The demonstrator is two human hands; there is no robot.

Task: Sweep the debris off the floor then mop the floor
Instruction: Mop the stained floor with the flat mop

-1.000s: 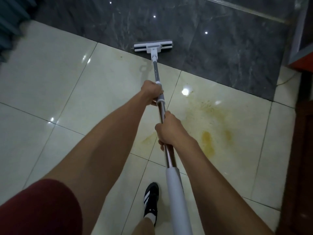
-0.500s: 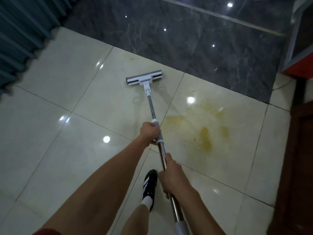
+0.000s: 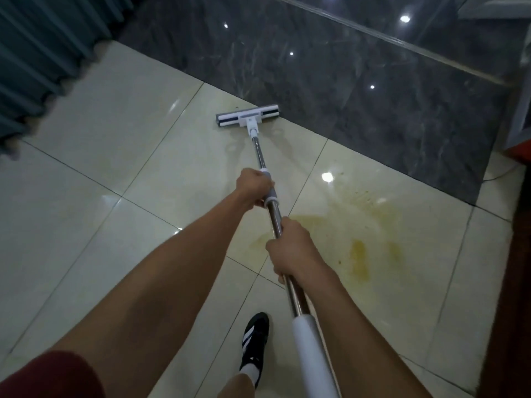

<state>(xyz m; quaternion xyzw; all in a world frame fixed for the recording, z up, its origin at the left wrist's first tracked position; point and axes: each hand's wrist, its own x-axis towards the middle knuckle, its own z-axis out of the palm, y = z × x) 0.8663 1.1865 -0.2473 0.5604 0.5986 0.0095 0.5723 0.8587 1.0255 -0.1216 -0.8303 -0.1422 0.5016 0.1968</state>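
A teal curtain (image 3: 43,53) hangs beside a dark wooden door (image 3: 511,282).

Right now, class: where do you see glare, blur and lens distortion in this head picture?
Head view: glare spots on the cream tiles and dark marble; the curtain at left is motion-blurred; wide-angle bending curves the tile joints; the mop head stays fairly sharp.

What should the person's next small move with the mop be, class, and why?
Probably swing the mop head right and draw it back over the yellow stain. The head sits at the dark tiles' edge, left of the stain, which is unwiped; the left hand and right hand both grip the pole.
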